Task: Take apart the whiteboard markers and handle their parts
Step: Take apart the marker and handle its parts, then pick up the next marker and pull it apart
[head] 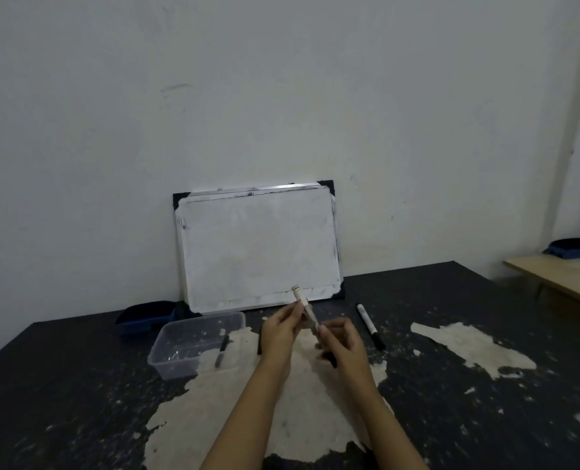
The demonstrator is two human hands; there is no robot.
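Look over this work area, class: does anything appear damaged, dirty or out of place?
Yes. The table has its dark coating peeled away in large pale patches under and beside the hands. The whiteboard leaning on the wall is smudged with dark ink along its edges.

no legible text, whiteboard [261,245] wiped blank (marker print unreadable)
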